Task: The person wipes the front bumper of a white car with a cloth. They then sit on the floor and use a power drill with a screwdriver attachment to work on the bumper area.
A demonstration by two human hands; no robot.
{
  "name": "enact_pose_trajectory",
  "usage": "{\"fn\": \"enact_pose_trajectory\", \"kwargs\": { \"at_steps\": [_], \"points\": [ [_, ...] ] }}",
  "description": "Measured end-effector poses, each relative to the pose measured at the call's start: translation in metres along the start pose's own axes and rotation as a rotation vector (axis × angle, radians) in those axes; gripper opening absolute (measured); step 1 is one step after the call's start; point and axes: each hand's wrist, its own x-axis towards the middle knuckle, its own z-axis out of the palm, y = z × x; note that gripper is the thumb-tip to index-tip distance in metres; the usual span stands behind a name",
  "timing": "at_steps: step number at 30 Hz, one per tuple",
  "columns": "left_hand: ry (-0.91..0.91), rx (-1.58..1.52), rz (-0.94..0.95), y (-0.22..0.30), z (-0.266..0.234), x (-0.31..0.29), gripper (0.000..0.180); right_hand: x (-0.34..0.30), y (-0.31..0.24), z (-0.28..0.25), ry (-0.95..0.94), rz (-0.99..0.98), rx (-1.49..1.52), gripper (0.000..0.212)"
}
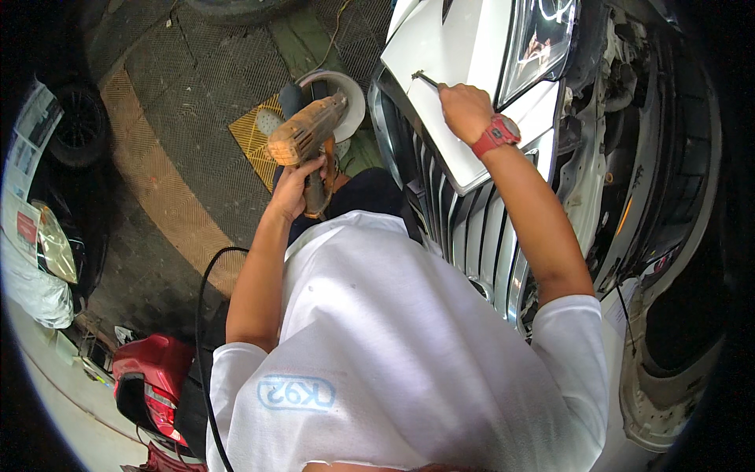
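My left hand (pixel 292 191) is wrapped round the handle of a worn, orange-yellow heat gun (pixel 303 141), its nozzle aimed up and to the right. My right hand (pixel 465 110), with a red watch (pixel 499 135) on the wrist, grips a thin dark stick-like tool (pixel 429 79). That tool's tip meets the white bumper panel (pixel 456 47) of a car, at a small dark mark. What kind of tool it is, I cannot make out. Below the panel runs the car's slatted grille (pixel 448 204).
A white bucket (pixel 358 106) stands behind the heat gun, beside a yellow grid mat (pixel 250 132). The car's headlight (pixel 539 43) and exposed engine bay (pixel 605 149) lie to the right. A black cable (pixel 206 291) loops at my left, near a red car part (pixel 157 362).
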Motion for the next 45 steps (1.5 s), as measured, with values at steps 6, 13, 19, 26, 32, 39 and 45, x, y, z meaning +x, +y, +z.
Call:
{"fn": "enact_pose_trajectory", "kwargs": {
  "at_steps": [6,13,19,26,32,39,45],
  "points": [
    [0.003,0.0,-0.009,0.001,0.008,-0.003,0.022,0.002,0.004,-0.005,-0.027,-0.034,-0.018,0.022],
    [0.016,0.011,-0.043,0.005,0.008,-0.002,0.023,0.011,0.0,0.011,-0.039,-0.014,-0.003,0.021],
    [0.033,-0.027,-0.009,0.004,0.007,-0.001,0.024,0.01,0.004,0.021,0.009,-0.048,-0.006,0.018],
    [0.055,-0.055,-0.054,0.007,0.005,0.0,0.023,0.004,0.005,-0.001,-0.029,-0.068,-0.016,0.022],
    [0.017,-0.02,-0.035,0.002,0.003,0.004,0.02,0.021,0.0,0.019,0.027,-0.039,-0.003,0.022],
    [0.047,-0.047,-0.004,0.003,0.006,0.004,0.022,0.021,0.004,0.013,0.012,-0.044,-0.042,0.023],
    [0.042,-0.057,-0.052,0.001,0.0,0.003,0.023,0.013,0.003,0.005,-0.031,-0.104,-0.045,0.021]
  ]
}}
